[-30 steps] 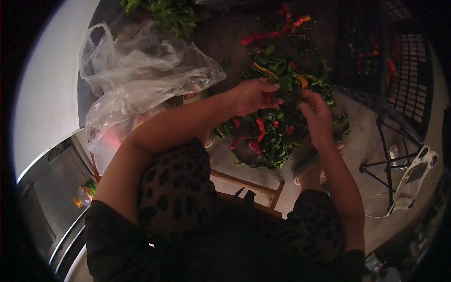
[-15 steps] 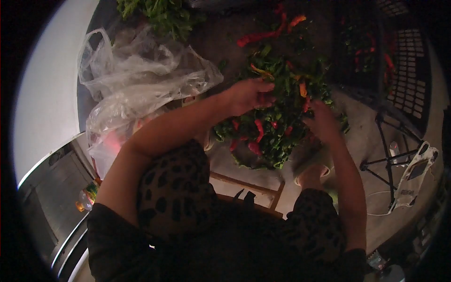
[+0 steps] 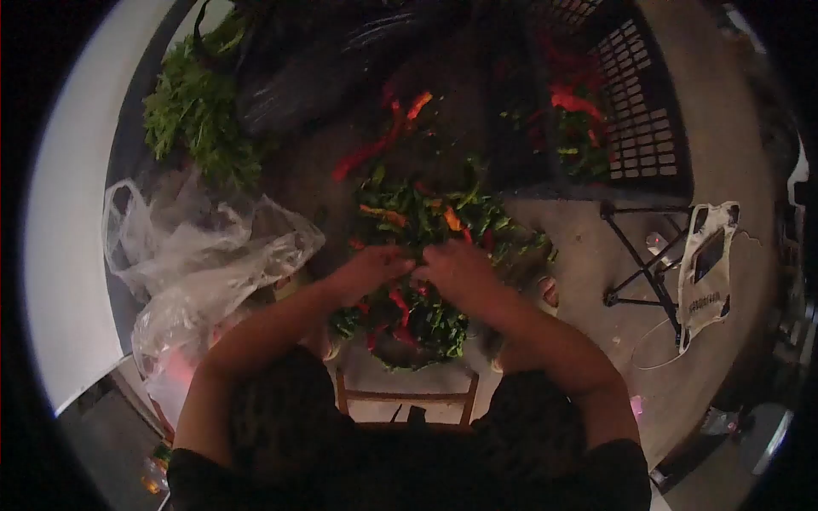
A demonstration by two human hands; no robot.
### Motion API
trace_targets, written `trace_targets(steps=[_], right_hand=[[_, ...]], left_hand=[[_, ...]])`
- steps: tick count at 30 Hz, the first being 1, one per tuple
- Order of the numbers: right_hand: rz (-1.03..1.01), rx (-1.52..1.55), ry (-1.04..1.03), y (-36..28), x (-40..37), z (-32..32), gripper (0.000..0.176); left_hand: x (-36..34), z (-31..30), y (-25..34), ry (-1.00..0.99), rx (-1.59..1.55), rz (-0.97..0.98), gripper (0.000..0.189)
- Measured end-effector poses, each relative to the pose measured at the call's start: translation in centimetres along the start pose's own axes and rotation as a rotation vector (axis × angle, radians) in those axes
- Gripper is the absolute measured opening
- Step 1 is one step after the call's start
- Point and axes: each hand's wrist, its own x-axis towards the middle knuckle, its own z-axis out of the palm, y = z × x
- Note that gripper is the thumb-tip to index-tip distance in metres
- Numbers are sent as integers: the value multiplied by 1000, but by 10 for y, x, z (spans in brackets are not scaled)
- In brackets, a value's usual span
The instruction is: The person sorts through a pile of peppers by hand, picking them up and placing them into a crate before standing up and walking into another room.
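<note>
Below me lies a pile of green chilies or leaves [image 3: 439, 328], too dark to tell which, mixed with red chilies [image 3: 400, 308] and a few orange chilies [image 3: 452, 219]. My left hand [image 3: 381, 266] and my right hand [image 3: 460, 271] meet over the middle of this pile, fingertips nearly touching. Both hands have their fingers drawn together in a pinch. Whatever they hold is too small and dim to make out. Beyond the pile, a long red chili [image 3: 362, 157] lies on the dark surface.
At the left is a crumpled clear plastic bag [image 3: 230, 264], with a leafy green bunch [image 3: 200, 111] behind it. A black slatted crate [image 3: 639, 140] holding red chilies stands at the back right. Nearer are a black folding stand [image 3: 648, 277] and a wooden stool frame [image 3: 409, 396].
My hands were apart over the pile and have come together at its middle, fingers now closed. The view has shifted right, so the pile and bag appear further left.
</note>
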Motion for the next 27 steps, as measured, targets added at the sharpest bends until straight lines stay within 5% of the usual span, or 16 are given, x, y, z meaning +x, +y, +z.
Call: trace_targets(steps=[3,9,16,19,21,25,27], right_hand=[[301,246,-215,-10,2,-22,26],[278,279,-109,-12,2,-17,34],[226,93,88,-6,-11,0,13],[211,-20,49,23,-29,30,8],[193,-38,15,33,-44,53,8],[273,-149,-52,54,-55,70,9],[219,-225,16,63,-55,62,10]], left_hand=[[-7,12,13,76,-65,-56,31],[10,8,-15,12,-213,99,27],[3,16,20,261,-412,-112,27],[10,1,33,276,-574,41,30],[7,5,82,212,-508,117,30],[23,33,217,-235,-351,500,15],[9,44,284,-347,-512,365,56]])
